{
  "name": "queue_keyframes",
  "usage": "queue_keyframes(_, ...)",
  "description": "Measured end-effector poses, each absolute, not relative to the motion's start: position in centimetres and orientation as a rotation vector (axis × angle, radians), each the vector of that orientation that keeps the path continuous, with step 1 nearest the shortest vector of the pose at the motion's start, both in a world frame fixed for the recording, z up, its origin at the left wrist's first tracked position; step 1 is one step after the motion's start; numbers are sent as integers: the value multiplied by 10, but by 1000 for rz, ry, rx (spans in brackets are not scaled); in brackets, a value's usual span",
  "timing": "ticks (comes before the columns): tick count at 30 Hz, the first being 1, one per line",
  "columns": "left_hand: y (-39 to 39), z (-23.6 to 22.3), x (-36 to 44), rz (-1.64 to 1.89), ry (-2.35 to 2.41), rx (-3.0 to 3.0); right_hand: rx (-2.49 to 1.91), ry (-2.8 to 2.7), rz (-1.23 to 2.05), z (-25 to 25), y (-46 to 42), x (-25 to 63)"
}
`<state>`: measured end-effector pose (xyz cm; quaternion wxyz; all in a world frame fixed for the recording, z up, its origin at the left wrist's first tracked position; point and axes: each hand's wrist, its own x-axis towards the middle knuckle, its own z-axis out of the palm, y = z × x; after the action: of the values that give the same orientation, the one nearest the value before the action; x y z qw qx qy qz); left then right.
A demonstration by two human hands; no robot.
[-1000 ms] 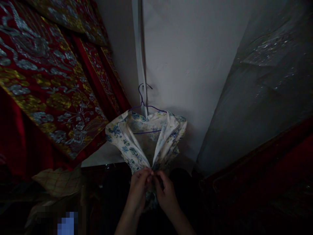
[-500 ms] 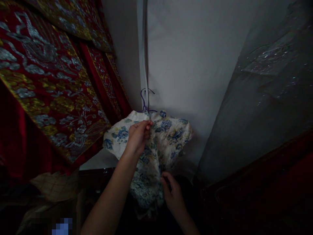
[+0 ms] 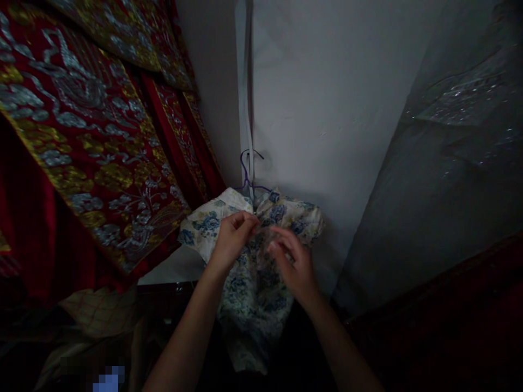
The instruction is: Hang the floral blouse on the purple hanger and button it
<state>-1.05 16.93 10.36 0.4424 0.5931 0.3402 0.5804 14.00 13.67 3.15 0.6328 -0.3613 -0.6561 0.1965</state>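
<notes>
Cannot trace the fingertips of the right hand (image 3: 294,261), blurred by motion, nor tell contact with the floral garment (image 3: 253,305). Cannot see which bit of collar sits behind the left hand's (image 3: 233,237) fingertips. Hidden inside the cloth, most of the purple hanger (image 3: 246,175). Cut off at the bottom edge, 2 forearms (image 3: 183,326); at the left, 1 red embroidered cloth (image 3: 93,136). Pixelated, 1 blue patch (image 3: 108,379).

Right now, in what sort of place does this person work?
Perhaps a costume storage or dressing area: a red cloth embroidered in gold and silver hangs beside a white floral short-sleeved garment on a thin purple wire hanger, and shiny clear plastic sheeting is at right.
</notes>
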Motion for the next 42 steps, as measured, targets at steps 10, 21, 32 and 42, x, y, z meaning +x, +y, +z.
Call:
queue_keyframes(10, 173, 90, -16, 1504, 858, 1505, -867, -1922, 94, 117, 189, 135)
queue_keyframes(21, 182, 46, -13, 1376, 983, 1719, -797, -1803, -116, 132, 185, 158)
queue_keyframes(32, 190, 78, -47, 1963, 1230, 1502, -713, -1362, 381, 132, 175, 250)
queue_keyframes(42, 232, 107, -78, 1842, 1032, 1356, -445, -584, 964, 21, 186, 265)
